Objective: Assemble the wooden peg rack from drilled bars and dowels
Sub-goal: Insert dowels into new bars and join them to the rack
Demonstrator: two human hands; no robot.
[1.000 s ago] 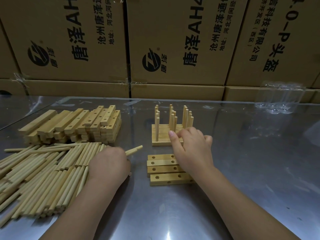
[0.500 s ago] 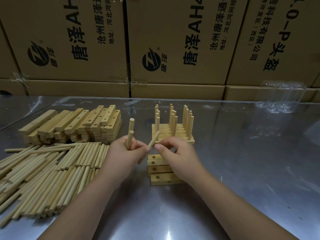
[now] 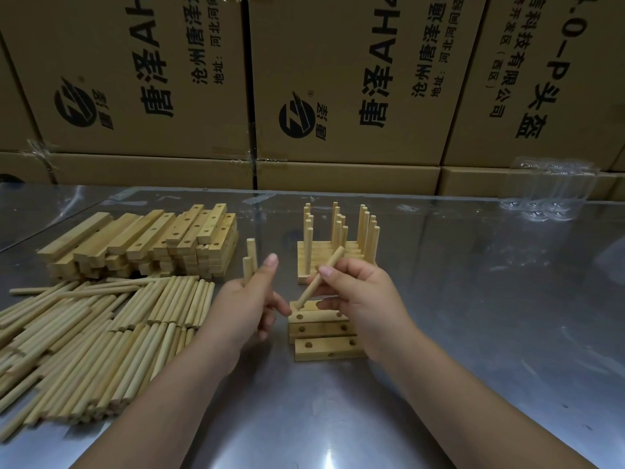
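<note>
Dowel point(image 3: 308, 292) now down at bar point(image 3: 321, 317) hole, axis aslant up-right.

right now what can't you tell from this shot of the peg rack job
All in the head view:
- Whether the dowel in the right hand has entered the hole of the rear drilled bar: tip too small.
- How many spare dowels the left hand holds: two tops show, the hand hides the rest.
- The right ends of the drilled bars: behind the right wrist.
- The dowel pile: cut off by the left edge.
</note>
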